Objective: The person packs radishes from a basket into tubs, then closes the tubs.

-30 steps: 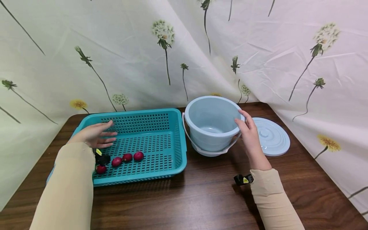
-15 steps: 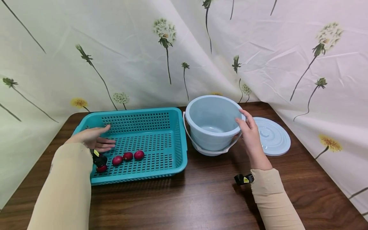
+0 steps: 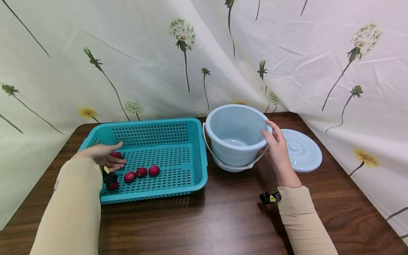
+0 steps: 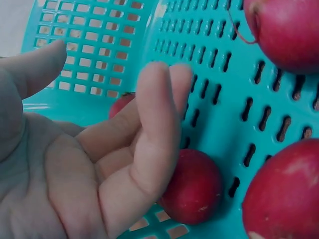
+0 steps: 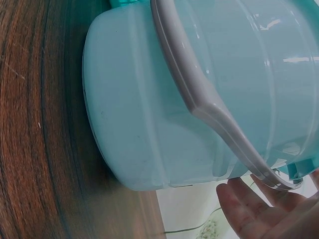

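My left hand is low inside the left part of the teal plastic basket, palm partly turned up, holding nothing. One red radish shows just beyond its thumb. In the left wrist view another radish lies right behind the bent fingers, and larger-looking ones lie to the right. A row of radishes rests on the basket floor. My right hand holds the right rim of the light blue bucket, thumb at the rim and fingers along the outside. The bucket stands empty.
A light blue round lid lies on the brown wooden table, right of the bucket. The bucket's pale handle hangs down at its front. A flower-printed cloth rises behind and beside the table.
My left hand has shifted slightly left and lower in the basket; a radish beyond its thumb has come into sight. The right hand stays on the bucket rim.
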Demonstrator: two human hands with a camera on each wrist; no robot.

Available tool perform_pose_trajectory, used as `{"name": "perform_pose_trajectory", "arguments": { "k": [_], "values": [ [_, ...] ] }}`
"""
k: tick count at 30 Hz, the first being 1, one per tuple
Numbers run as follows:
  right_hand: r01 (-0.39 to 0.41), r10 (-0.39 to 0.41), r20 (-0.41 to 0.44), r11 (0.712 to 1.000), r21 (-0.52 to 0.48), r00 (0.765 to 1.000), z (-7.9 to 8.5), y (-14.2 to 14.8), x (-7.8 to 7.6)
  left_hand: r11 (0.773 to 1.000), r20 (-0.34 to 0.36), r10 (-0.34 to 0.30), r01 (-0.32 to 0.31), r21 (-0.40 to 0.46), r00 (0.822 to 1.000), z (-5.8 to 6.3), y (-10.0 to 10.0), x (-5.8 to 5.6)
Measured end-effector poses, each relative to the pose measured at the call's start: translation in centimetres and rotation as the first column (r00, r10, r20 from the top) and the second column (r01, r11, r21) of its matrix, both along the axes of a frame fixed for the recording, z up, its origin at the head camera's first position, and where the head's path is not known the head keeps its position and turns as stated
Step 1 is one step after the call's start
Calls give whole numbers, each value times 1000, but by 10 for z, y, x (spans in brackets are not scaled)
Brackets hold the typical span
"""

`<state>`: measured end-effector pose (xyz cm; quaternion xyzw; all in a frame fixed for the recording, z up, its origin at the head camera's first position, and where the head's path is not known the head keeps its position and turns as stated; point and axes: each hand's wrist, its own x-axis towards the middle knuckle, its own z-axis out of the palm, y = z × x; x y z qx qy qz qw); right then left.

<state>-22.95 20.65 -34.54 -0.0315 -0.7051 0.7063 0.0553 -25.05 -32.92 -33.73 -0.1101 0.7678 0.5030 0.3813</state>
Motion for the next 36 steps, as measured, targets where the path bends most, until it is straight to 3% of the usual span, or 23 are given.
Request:
{"name": "perform_pose_trajectory", "arguments": {
  "k": [7,11,21,29,36],
  "values": [
    [5,-5,1,1000,-6,1000,0,0,-1,1000,-23,11,-11,-8,1000,-5,0,-4],
    [11,-11,-1,1000,1,1000,0,0,0,999,-35,49,-49,7,998,-8,1,-6],
    [9,-9,-7,1000,9,1000,0,0,0,994,-61,61,-55,98,996,-10,1,-4],
    [11,-11,3,1000,15,1000,0,-1,0,995,-87,90,-86,49,992,-5,10,0],
    [12,-12,-2,1000,15,1000,0,-1,1,997,-145,73,-68,42,987,1,20,-2]
  ]
}}
